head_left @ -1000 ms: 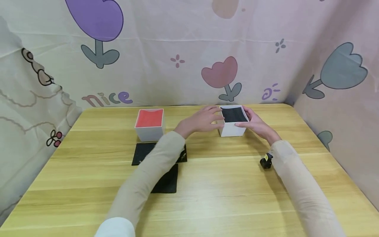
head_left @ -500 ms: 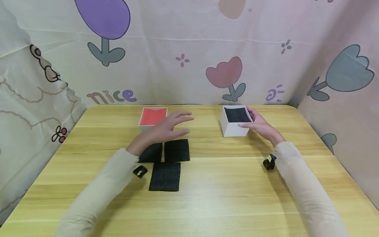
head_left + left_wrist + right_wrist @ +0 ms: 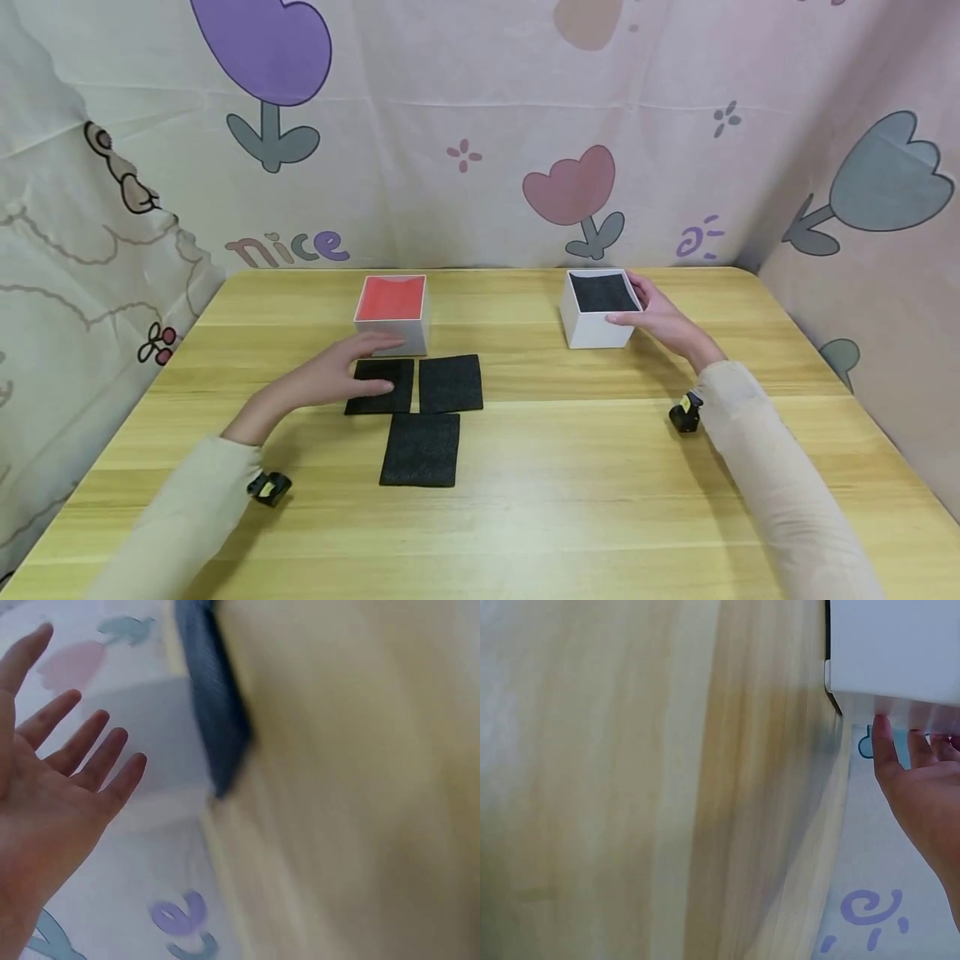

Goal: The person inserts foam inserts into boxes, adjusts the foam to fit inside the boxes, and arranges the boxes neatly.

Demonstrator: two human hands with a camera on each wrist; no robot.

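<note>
In the head view my left hand (image 3: pixel 333 375) hovers with spread fingers over the left black square (image 3: pixel 384 387), in front of a white box (image 3: pixel 390 340) with a red top surface inside its rim. The left wrist view shows the same hand (image 3: pixel 67 772) with nothing in it. At the back right, my right hand (image 3: pixel 663 321) holds another white box (image 3: pixel 600 330) at its right side, thumb at the front corner. Something black and flat (image 3: pixel 602 292) fills that box's top. The right wrist view has the fingertips (image 3: pixel 883 727) against the box wall.
A second black square (image 3: pixel 451 383) lies right of the first one, and a third black square (image 3: pixel 420 450) lies nearer the front. All are on the wooden table (image 3: pixel 570 500). A printed cloth (image 3: pixel 420 75) hangs behind the table's back edge.
My left hand has moved left and toward me, away from the right box to beside the left box, uncovering the black squares. My right hand has stayed on its box.
</note>
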